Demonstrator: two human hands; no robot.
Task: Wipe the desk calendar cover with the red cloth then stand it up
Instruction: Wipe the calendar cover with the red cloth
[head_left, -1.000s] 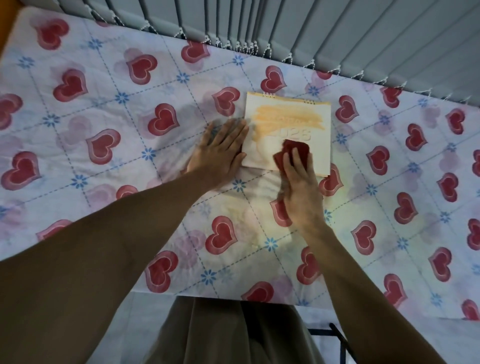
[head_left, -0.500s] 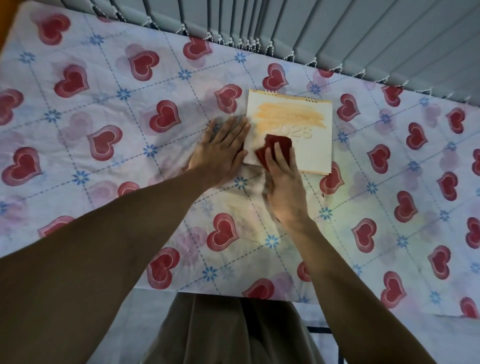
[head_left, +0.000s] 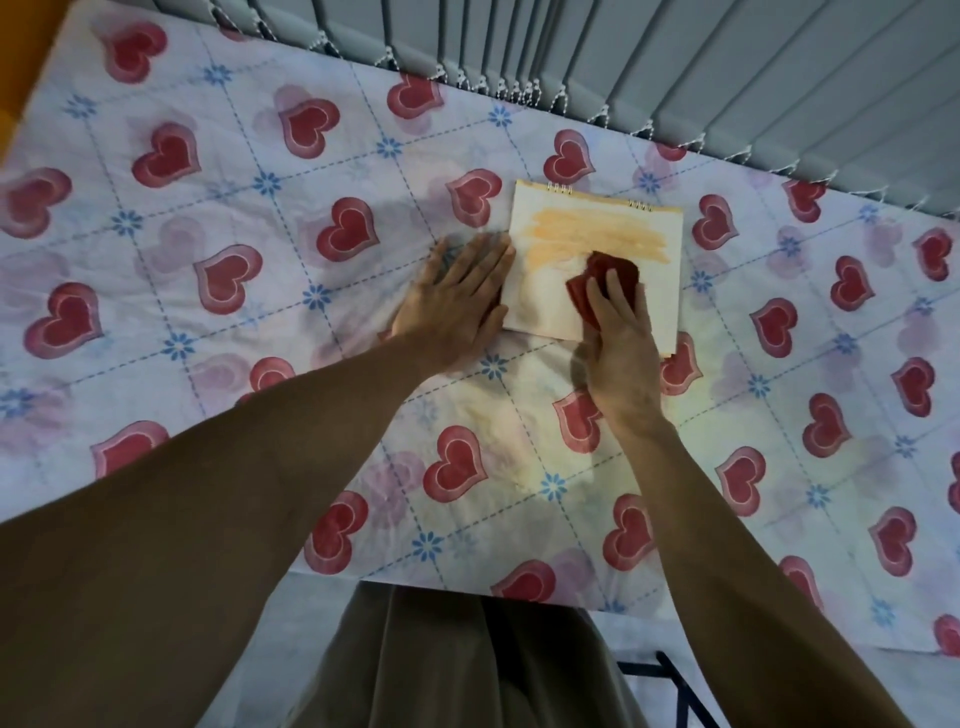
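Observation:
The desk calendar (head_left: 657, 249) lies flat on the table, white cover up with an orange smear across its upper half and spiral rings at the far edge. My right hand (head_left: 618, 353) presses the red cloth (head_left: 602, 278) onto the middle of the cover; the cloth is bunched under my fingers. My left hand (head_left: 457, 304) lies flat with fingers spread on the tablecloth, its fingertips touching the calendar's left edge.
A tablecloth (head_left: 218, 322) with red hearts and blue flowers covers the table. Grey vertical blinds (head_left: 675, 67) hang along the far edge. A dark metal frame (head_left: 675, 686) shows below the table's near edge beside my lap.
My right hand has slid the red cloth from the cover's lower left towards its middle and right. My left hand has stayed in place at the calendar's left edge.

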